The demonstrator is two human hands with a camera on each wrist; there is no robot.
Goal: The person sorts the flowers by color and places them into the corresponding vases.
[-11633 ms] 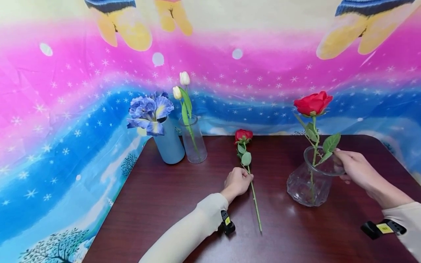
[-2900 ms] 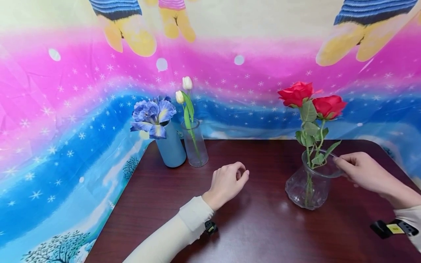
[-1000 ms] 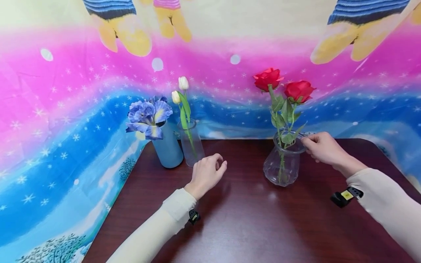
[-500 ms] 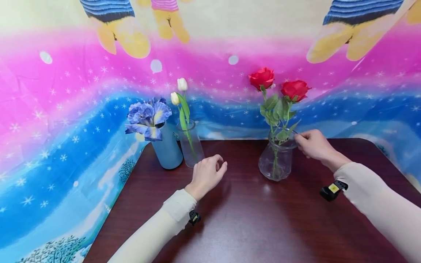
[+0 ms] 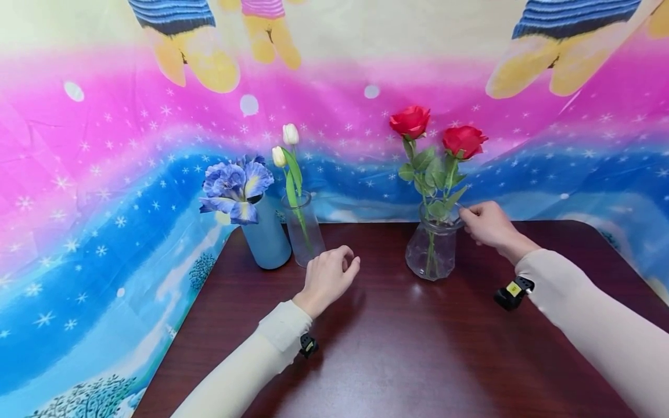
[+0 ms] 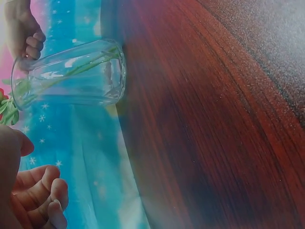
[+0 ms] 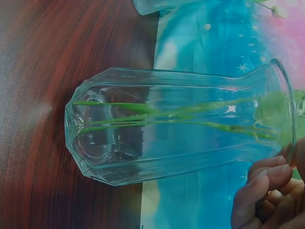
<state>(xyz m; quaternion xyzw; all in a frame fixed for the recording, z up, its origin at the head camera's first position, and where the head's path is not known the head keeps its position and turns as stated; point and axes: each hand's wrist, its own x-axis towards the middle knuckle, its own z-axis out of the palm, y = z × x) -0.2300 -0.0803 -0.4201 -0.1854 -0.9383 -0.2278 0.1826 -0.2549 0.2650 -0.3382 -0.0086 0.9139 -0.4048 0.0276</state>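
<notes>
A clear faceted glass vase (image 5: 415, 258) stands upright toward the back of the dark wooden table, right of centre. Inside it are two red roses, the taller rose (image 5: 410, 122) leaning left and the other rose (image 5: 464, 141) to its right. My right hand (image 5: 488, 223) pinches the vase's flared rim from the right. The right wrist view shows the vase (image 7: 190, 143) close up, green stems crossing within and the fingertips (image 7: 276, 174) at its rim. My left hand (image 5: 326, 276) hovers over the table, fingers loosely curled, holding nothing.
Back left stand a blue vase (image 5: 265, 241) with a blue-purple iris (image 5: 235, 184) and a narrow clear vase (image 5: 312, 232) with white tulips (image 5: 290, 134). The left hand is just in front of the narrow vase. A printed cloth (image 5: 355, 151) hangs behind the table (image 5: 407, 348).
The rose lying on the table earlier joined the other in the vase. My right hand has since shifted the vase left and back. The left hand drew left, then stayed still.
</notes>
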